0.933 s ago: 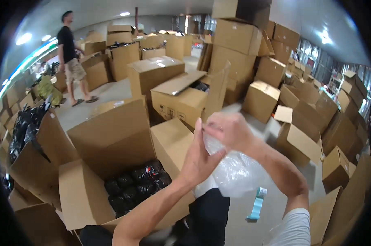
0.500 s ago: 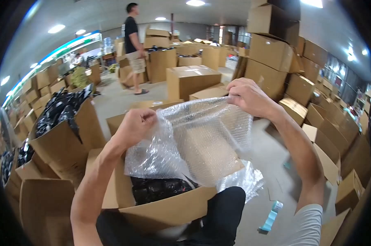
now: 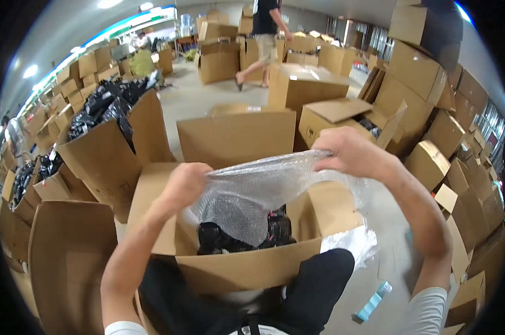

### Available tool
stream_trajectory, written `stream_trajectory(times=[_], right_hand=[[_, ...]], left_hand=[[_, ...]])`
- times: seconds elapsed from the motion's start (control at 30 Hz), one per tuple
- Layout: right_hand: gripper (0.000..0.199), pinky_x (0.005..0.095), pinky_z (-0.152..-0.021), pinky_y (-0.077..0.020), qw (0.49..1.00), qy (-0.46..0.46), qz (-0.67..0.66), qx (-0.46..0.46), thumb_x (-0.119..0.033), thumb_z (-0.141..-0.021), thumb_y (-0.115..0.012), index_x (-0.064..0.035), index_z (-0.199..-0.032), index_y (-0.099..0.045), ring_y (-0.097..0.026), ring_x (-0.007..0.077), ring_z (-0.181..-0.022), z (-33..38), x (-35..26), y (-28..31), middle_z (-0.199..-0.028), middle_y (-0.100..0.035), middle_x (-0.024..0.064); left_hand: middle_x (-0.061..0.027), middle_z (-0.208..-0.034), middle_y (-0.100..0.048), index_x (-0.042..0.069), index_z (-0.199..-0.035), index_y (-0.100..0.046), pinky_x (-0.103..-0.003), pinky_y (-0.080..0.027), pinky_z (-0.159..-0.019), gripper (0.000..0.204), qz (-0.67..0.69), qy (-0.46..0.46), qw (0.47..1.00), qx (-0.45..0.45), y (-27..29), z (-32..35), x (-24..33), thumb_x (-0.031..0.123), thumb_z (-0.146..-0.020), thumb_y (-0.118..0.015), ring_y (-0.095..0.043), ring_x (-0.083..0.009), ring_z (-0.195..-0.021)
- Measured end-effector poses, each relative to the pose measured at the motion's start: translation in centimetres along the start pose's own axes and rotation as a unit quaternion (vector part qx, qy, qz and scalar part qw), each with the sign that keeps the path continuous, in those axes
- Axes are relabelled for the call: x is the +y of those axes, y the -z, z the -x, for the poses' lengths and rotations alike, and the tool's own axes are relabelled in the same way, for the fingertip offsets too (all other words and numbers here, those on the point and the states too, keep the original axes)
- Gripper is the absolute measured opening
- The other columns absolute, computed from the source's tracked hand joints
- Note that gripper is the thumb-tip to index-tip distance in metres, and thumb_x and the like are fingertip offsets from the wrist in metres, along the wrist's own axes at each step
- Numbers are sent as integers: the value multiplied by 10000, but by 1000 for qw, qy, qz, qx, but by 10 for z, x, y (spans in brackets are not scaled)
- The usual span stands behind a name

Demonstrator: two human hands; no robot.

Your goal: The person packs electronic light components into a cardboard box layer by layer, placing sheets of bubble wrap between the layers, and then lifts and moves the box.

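Note:
Between both hands a sheet of clear bubble wrap (image 3: 263,177) is stretched, its lower part hanging into an open cardboard box (image 3: 236,271). My left hand (image 3: 184,184) is closed on the wrap's left end. At the other end, my right hand (image 3: 350,152) pinches the upper right corner. Black plastic-wrapped packages (image 3: 280,228) lie inside the box, partly covered by the hanging wrap. The box stands in front of me with its flaps folded out, my knees against its near side. More clear wrap (image 3: 350,243) trails over the right flap toward the floor.
At the left, a tall carton (image 3: 104,162) is heaped with black plastic bags (image 3: 104,109). A teal strip-like object (image 3: 372,303) lies on the floor at lower right. Stacked cartons (image 3: 414,72) rise on the right. Farther back, a person (image 3: 266,33) walks past a closed carton (image 3: 308,92).
The bubble wrap now hangs narrower and lower over the box, uncovering its right side. My view has shifted, and the walking person has moved rightward.

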State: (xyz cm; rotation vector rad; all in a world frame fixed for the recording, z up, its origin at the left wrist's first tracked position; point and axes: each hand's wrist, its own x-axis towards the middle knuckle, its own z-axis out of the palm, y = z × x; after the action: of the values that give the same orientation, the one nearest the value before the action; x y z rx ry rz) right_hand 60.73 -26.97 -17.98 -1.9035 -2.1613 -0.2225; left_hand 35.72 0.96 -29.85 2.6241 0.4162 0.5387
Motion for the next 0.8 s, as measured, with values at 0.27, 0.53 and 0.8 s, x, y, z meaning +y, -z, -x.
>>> stream_trajectory(times=[0.27,0.53,0.8], right_hand=[[54,412,-750,-517,944,-20,276,177,-46,-823,-603,-10,-823,-643,-648,314,-828,-47,97,-55,-870,-653,153],[142,401,-781,-561,933,-56,194,-299,-141,-808,-646,-112,-866,-772,-699,253,-969,9,106,-358,-948,-742,77],[190,428,-755,-587,871,-76,49,-483,-111,-844,-621,-89,-954,-774,-721,292,-964,20,72,-502,-1017,-743,121]], left_hand=[[-163,-866,-676,62,-954,-683,-436,-534,-762,247,-179,4,933,313,26,-52,-67,80,-940,-437,-664,-342,-878],[-144,-1099,-718,42,-1002,-742,-463,-480,-979,230,-427,28,844,-325,-151,28,-140,143,-876,-578,-662,-294,-1095],[-143,-1026,-732,52,-979,-759,-443,-565,-772,200,-285,24,762,-581,-290,75,-211,112,-848,-621,-706,-308,-979]])
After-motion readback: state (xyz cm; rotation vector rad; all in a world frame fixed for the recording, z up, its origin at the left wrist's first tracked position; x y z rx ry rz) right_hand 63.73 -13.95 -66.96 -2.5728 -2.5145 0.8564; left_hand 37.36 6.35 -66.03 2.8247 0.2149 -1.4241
